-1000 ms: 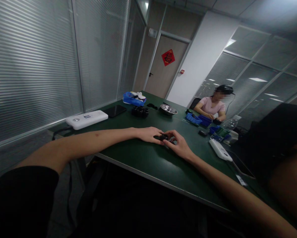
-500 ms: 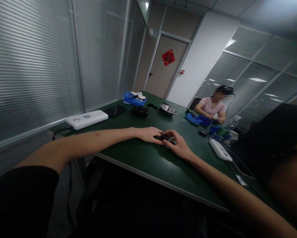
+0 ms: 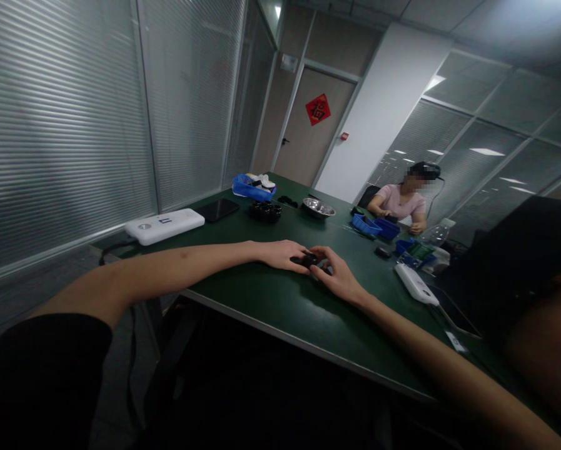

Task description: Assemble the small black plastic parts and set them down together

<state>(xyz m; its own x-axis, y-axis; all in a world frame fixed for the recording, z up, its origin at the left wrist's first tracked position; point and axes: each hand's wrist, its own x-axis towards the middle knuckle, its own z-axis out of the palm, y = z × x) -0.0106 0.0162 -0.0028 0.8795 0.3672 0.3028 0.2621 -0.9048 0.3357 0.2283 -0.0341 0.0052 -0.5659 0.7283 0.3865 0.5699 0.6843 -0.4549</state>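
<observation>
Just above the green table (image 3: pixel 261 297), my left hand (image 3: pixel 287 254) and my right hand (image 3: pixel 337 275) meet around a small black part (image 3: pixel 311 260). Its shape is mostly covered by my fingers, so its kind does not show. My left fingers are closed on its left side. From the right, the thumb and fingers of my right hand curl round the same part. Beyond my hands lie a cluster of shiny black pieces (image 3: pixel 265 211) and a metal bowl (image 3: pixel 318 208).
A white power bank (image 3: pixel 165 226) and a dark phone (image 3: pixel 221 210) lie at the left. A blue basket (image 3: pixel 254 187) holds mixed items. Across the table a co-worker (image 3: pixel 402 197) sits by blue trays (image 3: pixel 365 224). A bottle (image 3: pixel 433 237) and another white power bank (image 3: pixel 416 283) are at the right.
My hands stay almost in place, with only a slight shift of my right fingers on the black part. The co-worker's hands have moved apart, one going left over the trays.
</observation>
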